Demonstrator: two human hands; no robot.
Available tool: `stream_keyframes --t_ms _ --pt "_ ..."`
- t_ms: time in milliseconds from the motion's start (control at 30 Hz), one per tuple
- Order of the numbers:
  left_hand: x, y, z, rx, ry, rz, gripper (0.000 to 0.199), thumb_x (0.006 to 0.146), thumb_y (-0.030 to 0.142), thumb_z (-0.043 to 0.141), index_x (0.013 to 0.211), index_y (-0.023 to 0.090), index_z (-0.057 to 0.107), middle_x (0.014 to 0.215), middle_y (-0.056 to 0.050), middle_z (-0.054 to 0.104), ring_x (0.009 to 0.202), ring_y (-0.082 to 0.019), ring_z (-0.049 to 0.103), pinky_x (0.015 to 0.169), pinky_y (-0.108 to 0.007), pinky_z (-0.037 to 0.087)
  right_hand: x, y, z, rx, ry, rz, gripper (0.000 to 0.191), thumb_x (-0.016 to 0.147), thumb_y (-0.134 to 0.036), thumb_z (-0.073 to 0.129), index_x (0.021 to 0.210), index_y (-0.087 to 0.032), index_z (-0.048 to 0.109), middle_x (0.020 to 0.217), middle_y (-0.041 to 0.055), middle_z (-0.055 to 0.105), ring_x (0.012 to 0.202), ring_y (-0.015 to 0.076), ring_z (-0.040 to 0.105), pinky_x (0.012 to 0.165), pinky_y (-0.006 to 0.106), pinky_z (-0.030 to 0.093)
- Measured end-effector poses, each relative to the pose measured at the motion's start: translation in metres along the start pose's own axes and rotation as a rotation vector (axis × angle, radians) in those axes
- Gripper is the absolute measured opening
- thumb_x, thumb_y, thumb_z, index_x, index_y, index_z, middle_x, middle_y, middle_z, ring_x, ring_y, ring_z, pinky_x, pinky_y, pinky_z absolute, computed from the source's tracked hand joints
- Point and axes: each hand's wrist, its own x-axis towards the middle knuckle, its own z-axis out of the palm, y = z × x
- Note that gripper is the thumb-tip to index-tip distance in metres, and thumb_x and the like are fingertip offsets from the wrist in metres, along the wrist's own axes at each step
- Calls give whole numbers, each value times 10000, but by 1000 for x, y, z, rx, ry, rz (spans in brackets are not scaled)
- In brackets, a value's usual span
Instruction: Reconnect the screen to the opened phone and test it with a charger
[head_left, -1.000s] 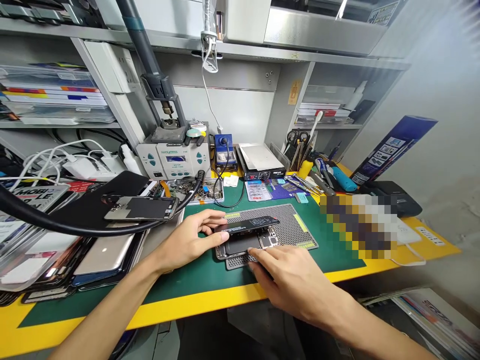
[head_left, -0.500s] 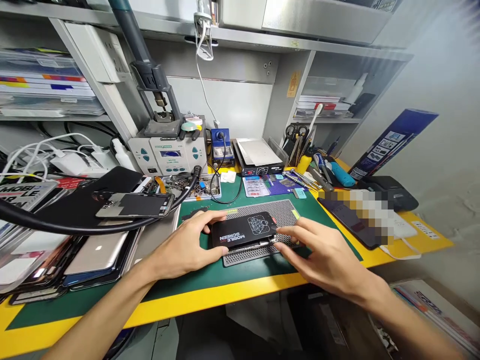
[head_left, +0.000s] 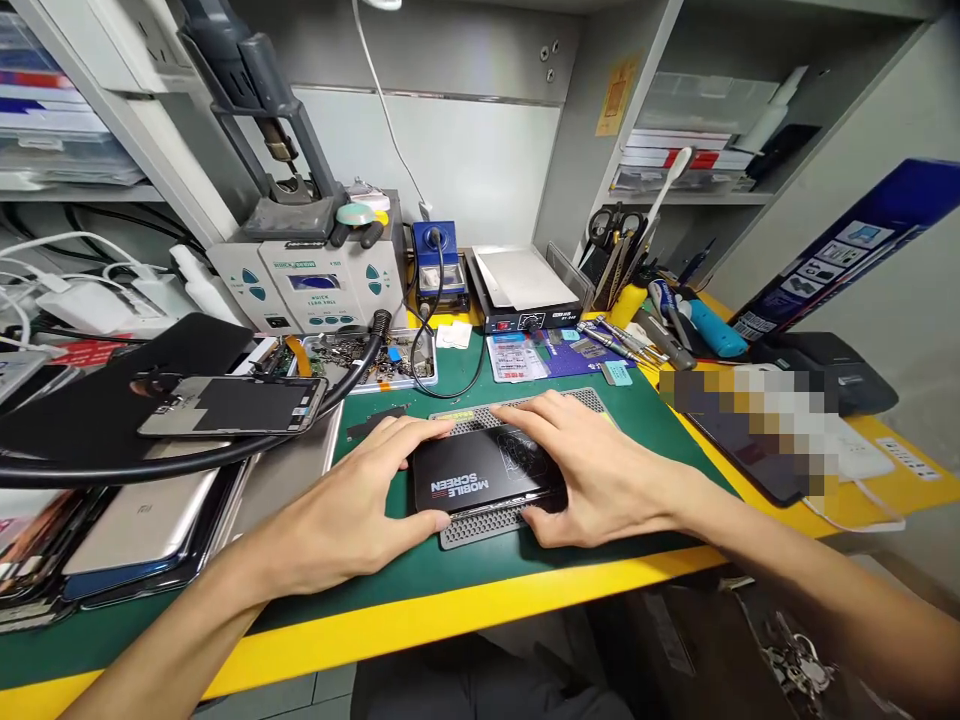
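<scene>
A black phone [head_left: 472, 472], its upper face printed "MOBILE SCREEN", lies flat on a grey perforated pad [head_left: 484, 530]. My left hand [head_left: 360, 495] grips its left end, thumb at the near edge and fingers at the far edge. Across the right end arches my right hand [head_left: 589, 465], with fingers over the far side and the thumb at the near edge. A thin bright rim shows along the phone's near side. The right end of the phone is hidden under my right hand.
Left stand stacked phones [head_left: 142, 510], a loose phone screen [head_left: 232, 405] and a black hose [head_left: 150, 465]. Behind are a hot-air station [head_left: 315, 290], a parts tray [head_left: 420, 365] and a heating plate [head_left: 525, 290]. A dark phone [head_left: 739, 440] lies at right.
My right hand has gone from pinching the phone's near right corner to spanning its right end. The left hand keeps its grip. The view has moved closer to the bench.
</scene>
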Motion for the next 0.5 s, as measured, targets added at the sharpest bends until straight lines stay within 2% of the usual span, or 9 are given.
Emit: stream_keyframes --t_ms 233,367,500 --pt "-1 -1 -1 92 -7 -8 685 886 431 676 1472 458 321 1511 22 483 1375 -269 489 1121 -482 490 3 2 6 -17 52 35 871 700 -417 632 1492 -124 418 1317 162 569 1116 329 545 966 505 477" --pt "-3 -2 3 154 42 -27 688 866 436 685 1466 446 348 1527 27 495 1413 -325 470 1130 -550 479 0 2 8 -17 71 55 884 717 -441 629 1501 -116 383 1291 163 559 1090 320 535 928 496 487" --pt "-6 -6 8 190 79 -8 735 872 399 676 1510 410 313 1539 11 482 1444 -323 429 1165 -540 443 -2 2 10 -29 112 41 895 727 -420 640 1501 -70 357 1221 172 558 1049 310 528 890 478 499"
